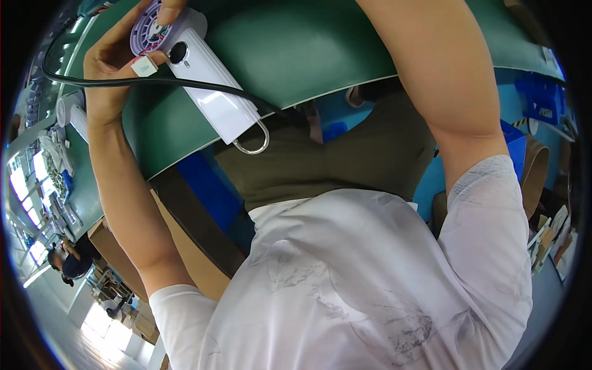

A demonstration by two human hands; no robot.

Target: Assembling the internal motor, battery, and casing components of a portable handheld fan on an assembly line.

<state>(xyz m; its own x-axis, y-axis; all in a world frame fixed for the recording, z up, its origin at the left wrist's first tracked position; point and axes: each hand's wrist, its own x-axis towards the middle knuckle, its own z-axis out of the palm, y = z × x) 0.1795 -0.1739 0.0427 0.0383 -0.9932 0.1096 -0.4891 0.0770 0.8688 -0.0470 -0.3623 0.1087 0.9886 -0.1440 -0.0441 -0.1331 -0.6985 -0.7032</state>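
Observation:
My left hand (106, 65) is closed around the round head of a small handheld fan, at the upper left. Its slatted lilac housing (145, 34) faces up, with thin pink wires showing inside. A glossy white handle (213, 95) with a round dark button slants down to the right and ends in a clear wrist loop (264, 139). Next to my left thumb sits a small white square block (145, 66). A fingertip (169, 11), seemingly of my right hand, touches the housing from the top edge; the rest of that hand is out of view.
A black cable (154, 81) arcs across the fan handle, nearest the camera. The green tabletop (308, 43) lies beneath. Another white device (77, 117) and bundled cables (55, 160) lie at left. Below stands a cardboard box (191, 240); a blue crate (542, 98) is at right. Another person (73, 262) is at far left.

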